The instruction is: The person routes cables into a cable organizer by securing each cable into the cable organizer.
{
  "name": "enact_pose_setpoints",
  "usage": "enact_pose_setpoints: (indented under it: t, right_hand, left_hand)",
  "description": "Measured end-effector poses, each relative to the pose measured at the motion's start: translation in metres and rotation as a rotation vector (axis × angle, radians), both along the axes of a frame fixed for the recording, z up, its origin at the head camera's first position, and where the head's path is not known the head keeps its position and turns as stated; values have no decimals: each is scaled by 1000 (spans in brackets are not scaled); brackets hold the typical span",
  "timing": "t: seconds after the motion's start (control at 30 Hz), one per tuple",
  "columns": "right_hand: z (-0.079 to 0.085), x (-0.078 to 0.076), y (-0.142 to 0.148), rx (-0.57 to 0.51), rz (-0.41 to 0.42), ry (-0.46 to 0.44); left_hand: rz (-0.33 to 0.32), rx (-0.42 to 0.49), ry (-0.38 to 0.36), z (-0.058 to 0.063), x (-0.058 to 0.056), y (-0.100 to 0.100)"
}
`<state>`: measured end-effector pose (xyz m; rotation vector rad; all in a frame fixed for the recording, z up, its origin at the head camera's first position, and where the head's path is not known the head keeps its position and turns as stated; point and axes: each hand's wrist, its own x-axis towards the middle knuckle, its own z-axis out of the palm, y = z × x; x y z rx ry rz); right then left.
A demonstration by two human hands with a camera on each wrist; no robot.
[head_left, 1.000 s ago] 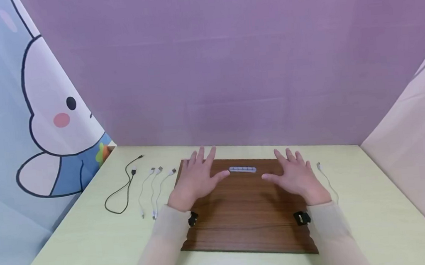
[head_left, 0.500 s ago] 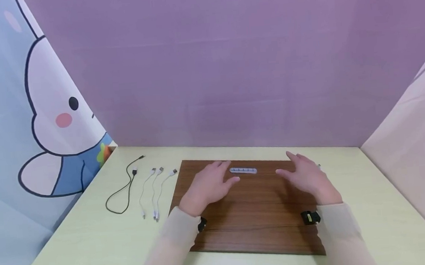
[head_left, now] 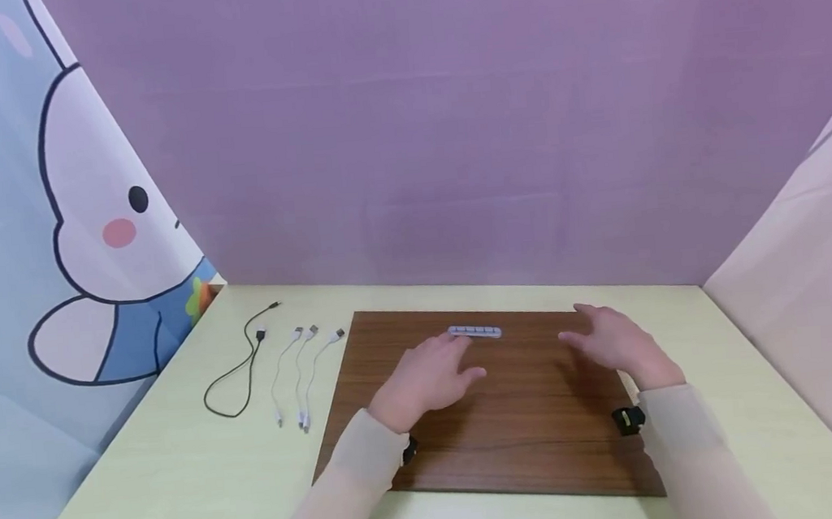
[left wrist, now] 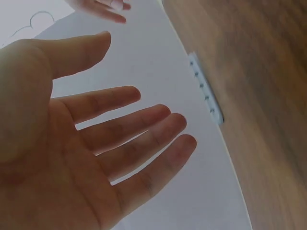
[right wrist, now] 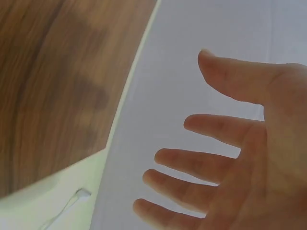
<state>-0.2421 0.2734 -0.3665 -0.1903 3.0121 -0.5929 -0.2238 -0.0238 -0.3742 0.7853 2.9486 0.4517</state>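
Note:
A dark wood-grain board (head_left: 518, 439) lies on the table, and near its far edge sits a small pale strip with several slots (head_left: 475, 331), which looks like a cable holder. My left hand (head_left: 425, 377) hovers over the board just short of the strip, fingers extended and thumb apart. In the left wrist view its palm (left wrist: 62, 172) holds nothing. My right hand (head_left: 624, 345) is over the board's far right corner. The right wrist view shows its fingers (right wrist: 192, 163) spread and holding nothing.
Left of the board lie a looped black cable (head_left: 229, 378) and 3 short white cables (head_left: 312, 373). Another white cable's end (right wrist: 82, 193) shows in the right wrist view, beyond the board's right edge. A purple cloth (head_left: 406, 130) hangs behind the table.
Both hands have moved to the right and slightly nearer to me. The left fingers, spread wide before, now lie closer together. The board, strip and cables stay where they were.

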Motion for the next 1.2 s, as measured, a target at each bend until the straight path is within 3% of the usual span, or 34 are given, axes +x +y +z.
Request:
enact_pose_setpoints:
  t: [0.4, 0.73, 1.2]
  right_hand:
    - [-1, -19, 35, 179, -27, -48]
    - [2, -33, 67, 164, -29, -107]
    - [-8, -55, 90, 142, -10, -133]
  left_hand:
    - [-32, -99, -46, -12, 10, 14]
    - [-48, -121, -56, -14, 14, 17]
    - [-108, -154, -31, -16, 19, 28]
